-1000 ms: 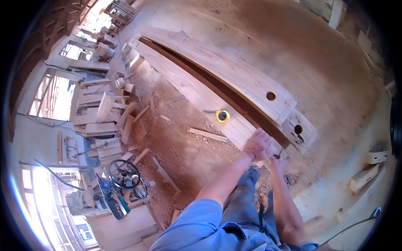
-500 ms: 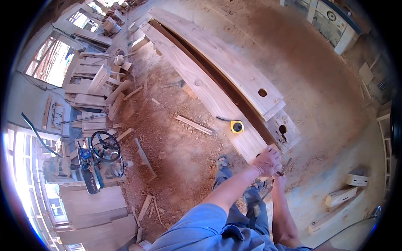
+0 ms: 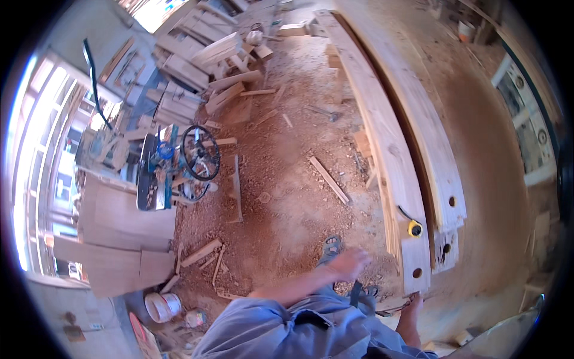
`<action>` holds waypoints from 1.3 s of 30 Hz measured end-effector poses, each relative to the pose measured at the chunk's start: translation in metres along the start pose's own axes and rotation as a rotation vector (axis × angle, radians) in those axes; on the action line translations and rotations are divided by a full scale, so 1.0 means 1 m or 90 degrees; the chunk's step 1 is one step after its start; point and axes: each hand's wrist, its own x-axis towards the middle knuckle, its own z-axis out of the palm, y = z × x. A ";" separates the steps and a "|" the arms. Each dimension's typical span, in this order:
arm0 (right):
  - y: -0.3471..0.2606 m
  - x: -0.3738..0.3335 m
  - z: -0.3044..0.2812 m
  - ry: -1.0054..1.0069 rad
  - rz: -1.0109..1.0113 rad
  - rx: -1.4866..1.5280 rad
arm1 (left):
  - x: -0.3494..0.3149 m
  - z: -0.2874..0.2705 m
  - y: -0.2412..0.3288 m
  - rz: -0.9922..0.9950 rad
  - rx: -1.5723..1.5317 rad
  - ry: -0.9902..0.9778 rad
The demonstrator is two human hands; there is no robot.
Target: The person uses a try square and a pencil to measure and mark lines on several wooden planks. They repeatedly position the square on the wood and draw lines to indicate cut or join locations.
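My left hand [image 3: 351, 264] is closed and slightly blurred, held over the floor left of the long plank's near end. Just below it shows a dark strip [image 3: 356, 293]; I cannot tell whether the hand holds it. At the plank's near end, my right hand [image 3: 411, 304] is closed around a thin dark tool [image 3: 390, 312], whose kind is unclear. The long pale plank [image 3: 394, 149] runs away from me and has a round hole [image 3: 417, 273] near its end. On it lies a yellow tape measure [image 3: 415, 228]. Beside it on the right is a second holed plank [image 3: 439, 161].
Wood chips and a loose stick [image 3: 329, 180] litter the brown floor to the left. A machine with a black handwheel [image 3: 201, 153] stands farther left, near stacked boards [image 3: 179, 90]. A white bucket [image 3: 162, 306] sits at lower left. Wood blocks [image 3: 363, 145] lie along the plank's left side.
The view has swung left, so the planks appear farther right. My left hand has come off the plank's end and away from my right hand, which remains near that end.
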 end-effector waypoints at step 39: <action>-0.197 -0.119 0.631 -0.047 -0.371 -0.561 | 0.460 -0.311 -0.409 -0.621 -0.846 0.309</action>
